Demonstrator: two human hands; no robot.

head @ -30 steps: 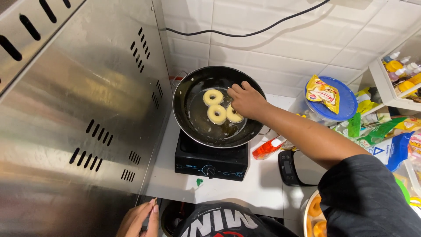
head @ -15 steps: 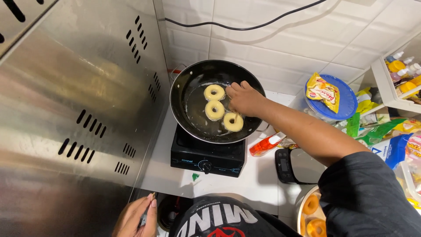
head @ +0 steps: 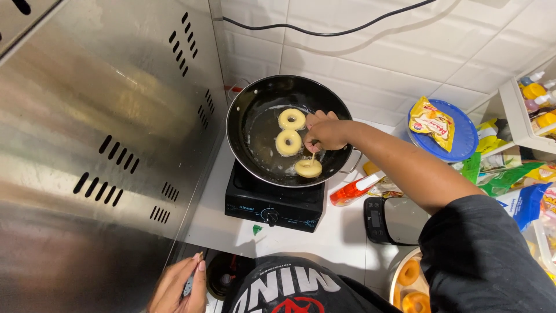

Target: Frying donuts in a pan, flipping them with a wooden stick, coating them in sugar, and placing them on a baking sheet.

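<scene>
- Since a second earlier the right hand (head: 325,133) had drawn back from the far ring toward the nearest doughnut (head: 308,168); that doughnut had drifted away from the other two toward the pan's near rim
- Its fingers were pinched shut on a thin wooden stick (head: 313,158); the tip touched the nearest doughnut
- Three pale ring doughnuts lay in oil inside the black pan (head: 243,124); the two farther ones (head: 289,130) sat touching, the third apart from them
- That pan sat on a black single-burner stove (head: 272,206) on the white table (head: 339,237), beside a steel panel (head: 104,150)
- Low at the frame's edge the left hand (head: 176,287) had its fingers curled around a small dark thing; what it was I could not tell
- Near the stove lay an orange bottle (head: 353,190) and a kitchen scale (head: 394,220); fried doughnuts on a plate (head: 414,284) showed at the bottom
</scene>
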